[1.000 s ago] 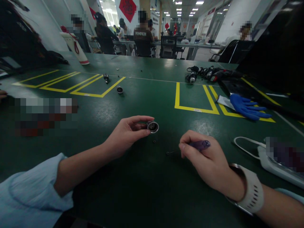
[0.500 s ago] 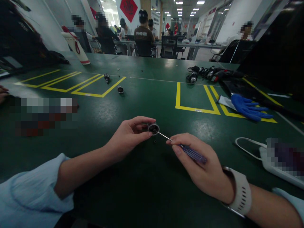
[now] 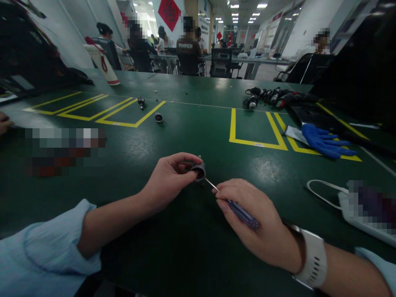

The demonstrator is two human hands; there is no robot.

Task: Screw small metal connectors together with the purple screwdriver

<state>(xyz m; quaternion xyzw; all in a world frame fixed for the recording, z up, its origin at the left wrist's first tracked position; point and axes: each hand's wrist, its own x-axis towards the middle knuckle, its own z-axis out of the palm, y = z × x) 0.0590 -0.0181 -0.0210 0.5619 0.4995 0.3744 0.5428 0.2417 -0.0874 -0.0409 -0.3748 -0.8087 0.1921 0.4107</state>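
My left hand grips a small round metal housing between thumb and fingers, its dark hollow side turned towards me. In my right hand is a screwdriver with a purplish see-through handle. Its thin shaft points up and left, and the tip meets the housing's lower right rim; whether it is inside the opening I cannot tell. On the table just below the housing lies a tiny dark part. Farther off stand a similar cup-shaped metal part and a dark metal fitting.
The green table carries yellow tape outlines. To the right lie a blue glove, dark cabled devices and a white-strapped item. A pale holder stands far left. Another person's hand shows at the left edge.
My right hand has moved slightly down and left with the screwdriver. The housing has been tilted downward in my left hand, and the tip has shifted from its centre to its lower rim.
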